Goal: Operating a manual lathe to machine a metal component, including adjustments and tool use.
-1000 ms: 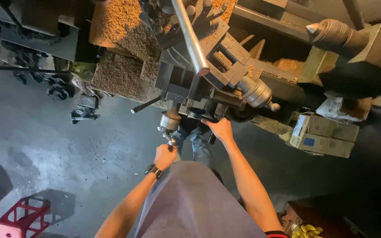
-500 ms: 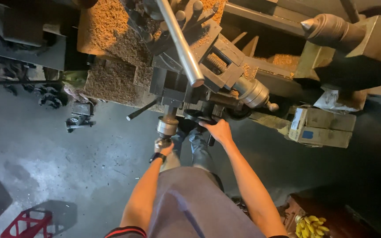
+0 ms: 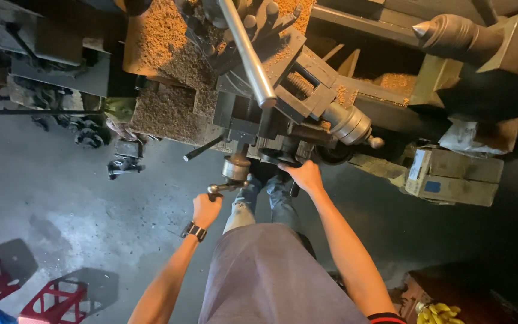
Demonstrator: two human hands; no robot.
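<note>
Crank handle (image 3: pixel 226 188), lathe (image 3: pixel 283 102), stained concrete floor (image 3: pixel 61 204)

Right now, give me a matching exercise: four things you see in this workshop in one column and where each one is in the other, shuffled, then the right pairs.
Things:
1. long shiny steel bar
2. red plastic crates
3. worn cardboard box
4. small metal crank handle

Places:
A. on the floor at lower left
B. gripped by the left hand
C. above the machine, running toward the top edge
D. below the machine at right

Pairs: 1-C, 2-A, 3-D, 4-B
</note>
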